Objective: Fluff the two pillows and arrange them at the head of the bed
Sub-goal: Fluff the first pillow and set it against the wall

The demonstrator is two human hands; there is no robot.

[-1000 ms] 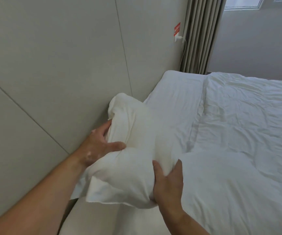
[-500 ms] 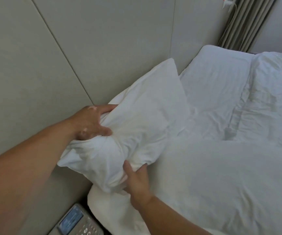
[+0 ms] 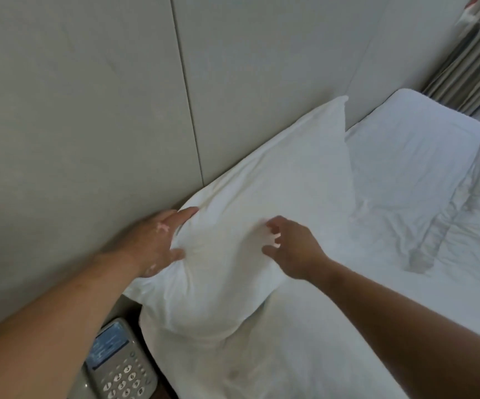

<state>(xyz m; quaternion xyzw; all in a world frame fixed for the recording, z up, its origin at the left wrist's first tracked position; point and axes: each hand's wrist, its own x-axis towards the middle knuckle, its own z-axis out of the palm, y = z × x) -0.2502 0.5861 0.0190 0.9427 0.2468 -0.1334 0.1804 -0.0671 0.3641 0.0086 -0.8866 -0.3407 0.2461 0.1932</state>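
Soft white fabric pillow (image 3: 250, 214) leaning on the grey padded headboard (image 3: 89, 125) at the bed's (image 3: 405, 174) head, toward ten o'clock; left hand (image 3: 152, 243) fingers spread against its edge; right hand (image 3: 293, 246) fingers apart, hovering; probably light, yielding; best gripped at opposite sides.

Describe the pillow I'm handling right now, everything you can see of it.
The pillow is white, in a creased cotton-like case, plump, lying slantwise on the bed against the padded wall panel, one corner pointing up. The left hand presses its near-left edge; the right hand hovers open at its front, blurred.
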